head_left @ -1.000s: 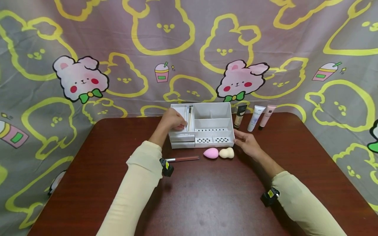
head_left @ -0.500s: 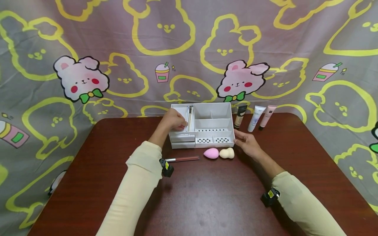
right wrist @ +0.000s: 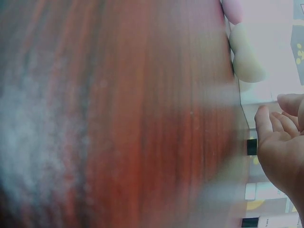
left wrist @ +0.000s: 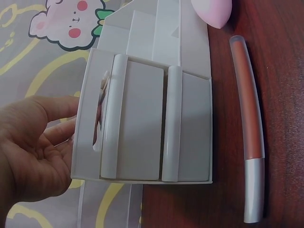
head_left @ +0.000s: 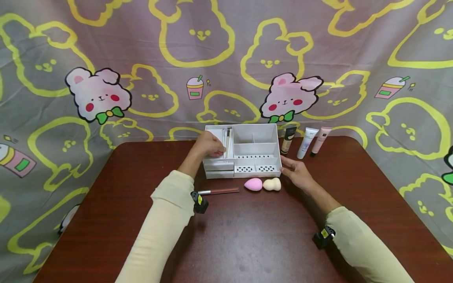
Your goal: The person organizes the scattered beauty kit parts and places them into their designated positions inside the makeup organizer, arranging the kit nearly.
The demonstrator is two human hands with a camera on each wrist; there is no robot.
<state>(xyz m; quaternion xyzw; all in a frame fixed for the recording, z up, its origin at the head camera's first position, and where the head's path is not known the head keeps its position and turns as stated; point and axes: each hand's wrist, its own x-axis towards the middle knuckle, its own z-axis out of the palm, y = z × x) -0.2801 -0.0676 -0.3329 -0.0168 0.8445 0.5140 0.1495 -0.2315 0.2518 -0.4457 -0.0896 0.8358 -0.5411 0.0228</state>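
Observation:
My left hand (head_left: 211, 144) reaches into the left compartment of a white makeup organizer (head_left: 254, 131), pinching a slim pale makeup brush (head_left: 224, 135) at its lower end. Beside it stands another makeup brush (head_left: 228, 141) with a dark tip. In the left wrist view, the organizer's front panel and two drawers (left wrist: 140, 118) hide my fingertips. My right hand (head_left: 296, 172) touches the organizer's right side near the front corner, its fingers fairly straight and thumb toward the front. The right wrist view shows this hand (right wrist: 282, 142) beside the white wall.
In front of the organizer lie a reddish-brown handled brush (head_left: 223, 191), a pink teardrop sponge (head_left: 253, 184) and a cream sponge (head_left: 272, 184). Black (head_left: 288, 140), white (head_left: 307, 143) and pink (head_left: 321, 141) cosmetic tubes stand to its right. Behind the brown table (head_left: 255, 236) hangs a patterned curtain.
My left fingertips and the pale brush have shifted slightly right, closer to the other brush. The right hand stays against the organizer; the sponges and tubes have not moved.

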